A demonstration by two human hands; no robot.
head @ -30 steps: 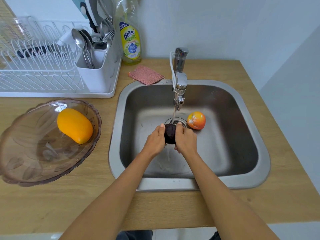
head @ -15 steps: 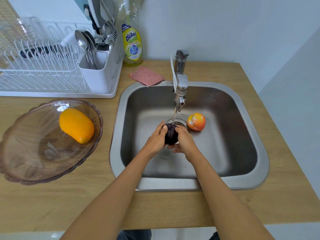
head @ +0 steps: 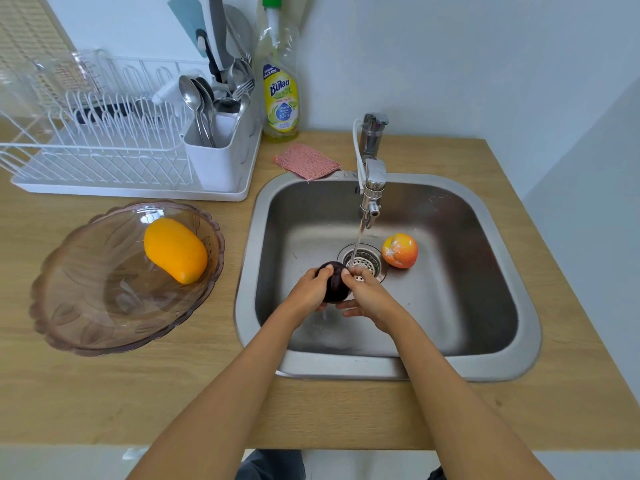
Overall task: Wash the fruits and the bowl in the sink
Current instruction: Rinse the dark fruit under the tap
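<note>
At the far left a white dish rack (head: 104, 150) stands on the wooden counter (head: 173, 393) against the wall, and its cutlery holder (head: 221, 150) at the right end carries spoons and forks standing upright. In front of the rack, toward the counter's near side, sits a tinted transparent bowl (head: 86, 306) with a scalloped rim; a yellow mango (head: 175, 250) lies inside it, against the right part of the bowl. Behind, just right of the rack, a bottle of yellow dish soap (head: 281, 98) stands by the wall, and a pink scouring cloth (head: 306, 161) lies flat on the counter between the bottle and the back edge of the steel sink (head: 485, 306). Inside the basin the left hand (head: 308, 292) curls its fingers around the left side of a dark purple fruit (head: 334, 282), thumb on top, while the right hand (head: 367, 299) cups the fruit's right side with its fingers wrapped underneath. Both hands hold the fruit above the sink floor, just in front of the drain strainer (head: 365, 261). A thin stream of water falls from the chrome tap (head: 372, 181) and meets the fruit's upper right edge beside the right thumb. To the right of the drain an orange-red fruit (head: 400, 250) rests on the basin floor, apart from the hands.
</note>
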